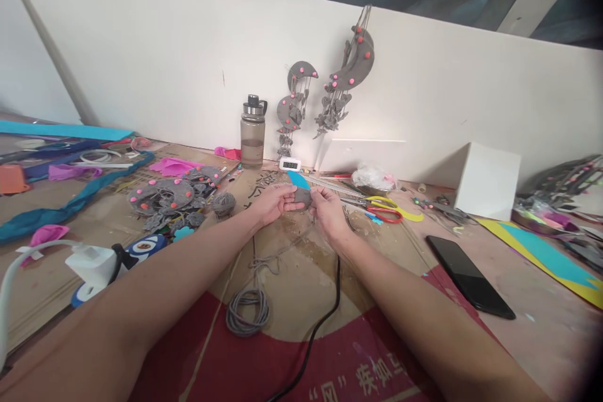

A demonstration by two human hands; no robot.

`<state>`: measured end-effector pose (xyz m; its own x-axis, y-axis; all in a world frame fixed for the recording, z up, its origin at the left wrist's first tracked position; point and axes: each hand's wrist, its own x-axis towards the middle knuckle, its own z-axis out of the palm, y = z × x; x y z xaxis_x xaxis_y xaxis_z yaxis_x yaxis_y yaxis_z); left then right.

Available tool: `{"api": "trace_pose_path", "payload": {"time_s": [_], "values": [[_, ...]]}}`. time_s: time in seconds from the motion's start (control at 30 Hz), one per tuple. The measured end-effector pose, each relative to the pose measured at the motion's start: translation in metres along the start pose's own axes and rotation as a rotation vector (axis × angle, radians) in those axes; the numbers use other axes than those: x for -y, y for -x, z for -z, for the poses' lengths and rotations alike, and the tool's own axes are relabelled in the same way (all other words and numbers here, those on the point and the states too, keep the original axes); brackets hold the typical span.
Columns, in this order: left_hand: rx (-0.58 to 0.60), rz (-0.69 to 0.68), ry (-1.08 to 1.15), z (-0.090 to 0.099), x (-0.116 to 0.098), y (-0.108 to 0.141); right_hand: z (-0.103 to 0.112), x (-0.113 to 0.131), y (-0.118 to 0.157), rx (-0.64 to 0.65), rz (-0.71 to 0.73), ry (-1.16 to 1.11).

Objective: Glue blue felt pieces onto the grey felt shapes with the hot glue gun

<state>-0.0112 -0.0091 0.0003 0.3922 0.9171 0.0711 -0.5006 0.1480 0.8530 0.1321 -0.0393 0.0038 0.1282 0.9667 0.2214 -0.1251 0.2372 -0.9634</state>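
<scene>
Out in front of me, over the cardboard, my left hand and my right hand hold a small grey felt-like piece between them. Both hands are closed, fingertips pinching its two sides. A bright blue strip shows just above the grey piece, its lower end meeting it; whether they are joined I cannot tell. Below my hands lies a loose coil of grey cord. A black cable runs down from near my right wrist.
Left are grey decorations with pink dots, a yarn ball and a white plug. A bottle and small clock stand behind. Red-handled scissors and a phone lie right. Crescent hangings are on the wall.
</scene>
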Motion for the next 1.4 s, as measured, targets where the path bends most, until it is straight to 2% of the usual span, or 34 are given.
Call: {"api": "trace_pose_path", "payload": {"time_s": [0.2, 0.43, 0.7, 1.0, 1.4], "values": [[-0.014, 0.006, -0.01, -0.001, 0.002, 0.0, 0.001, -0.005, 0.001, -0.041, -0.011, -0.035], [-0.078, 0.074, -0.056, 0.002, 0.002, -0.001, -0.002, -0.021, 0.004, -0.12, 0.105, 0.09], [-0.101, 0.049, -0.078, 0.001, 0.001, 0.001, -0.002, -0.029, 0.002, -0.164, 0.217, 0.193], [-0.125, 0.033, -0.109, -0.002, 0.002, 0.001, -0.002, -0.03, 0.0, -0.189, 0.235, 0.223], [-0.119, 0.038, -0.125, -0.001, 0.001, 0.001, -0.004, -0.026, 0.001, -0.159, 0.207, 0.192]]}}
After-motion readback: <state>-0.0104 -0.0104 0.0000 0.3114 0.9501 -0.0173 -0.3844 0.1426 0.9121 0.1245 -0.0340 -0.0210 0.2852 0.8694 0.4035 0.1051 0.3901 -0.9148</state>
